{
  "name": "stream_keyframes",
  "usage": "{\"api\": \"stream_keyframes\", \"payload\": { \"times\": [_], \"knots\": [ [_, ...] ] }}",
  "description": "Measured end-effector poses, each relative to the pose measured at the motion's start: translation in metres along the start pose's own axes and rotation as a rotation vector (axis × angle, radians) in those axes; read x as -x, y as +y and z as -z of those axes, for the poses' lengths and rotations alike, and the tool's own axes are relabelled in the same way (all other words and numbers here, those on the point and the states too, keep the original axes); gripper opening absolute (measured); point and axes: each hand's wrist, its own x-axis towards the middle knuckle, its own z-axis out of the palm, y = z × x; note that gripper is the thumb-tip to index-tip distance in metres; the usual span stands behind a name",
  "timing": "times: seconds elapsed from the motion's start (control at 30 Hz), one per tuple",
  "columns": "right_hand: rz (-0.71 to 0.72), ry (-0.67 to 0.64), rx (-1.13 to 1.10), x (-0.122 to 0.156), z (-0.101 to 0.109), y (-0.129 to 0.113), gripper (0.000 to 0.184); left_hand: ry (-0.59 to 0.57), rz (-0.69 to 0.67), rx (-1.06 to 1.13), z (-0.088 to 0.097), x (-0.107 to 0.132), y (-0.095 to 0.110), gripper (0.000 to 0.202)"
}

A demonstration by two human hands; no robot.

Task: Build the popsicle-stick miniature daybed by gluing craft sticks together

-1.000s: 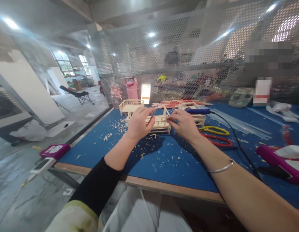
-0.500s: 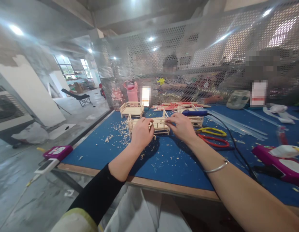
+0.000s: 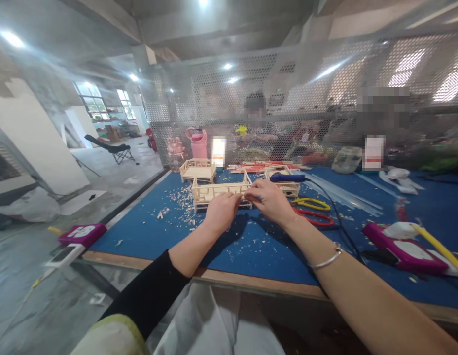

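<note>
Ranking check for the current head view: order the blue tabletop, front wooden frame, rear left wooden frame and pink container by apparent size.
1. Blue tabletop
2. Front wooden frame, partly hidden by the left hand
3. Rear left wooden frame and pink container: too alike to rank

Low passage: over the front-left blue tabletop [image 3: 143,241].
Obstacles: wooden frame [image 3: 211,189] ahead; black cable [image 3: 336,213], purple block [image 3: 381,241] rightward.
</note>
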Motion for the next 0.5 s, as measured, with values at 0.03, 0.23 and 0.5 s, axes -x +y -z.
{"api": "stream_keyframes", "payload": {
  "times": [0.03,0.23,0.5],
  "knots": [
    [0.012,-0.017,-0.001,0.000,0.004,-0.001,0.023,-0.042,0.029,0.009,0.001,0.002,0.002,0.028],
    [-0.331,-0.221,0.093,0.036,0.056,0.030,0.032,-0.166,0.108,0.179,0.008,0.015,0.011,0.030],
    [-0.476,-0.714,0.127,0.106,0.102,0.025,0.065,-0.166,0.194,0.469,0.001,0.017,0.004,0.033]
  ]
}}
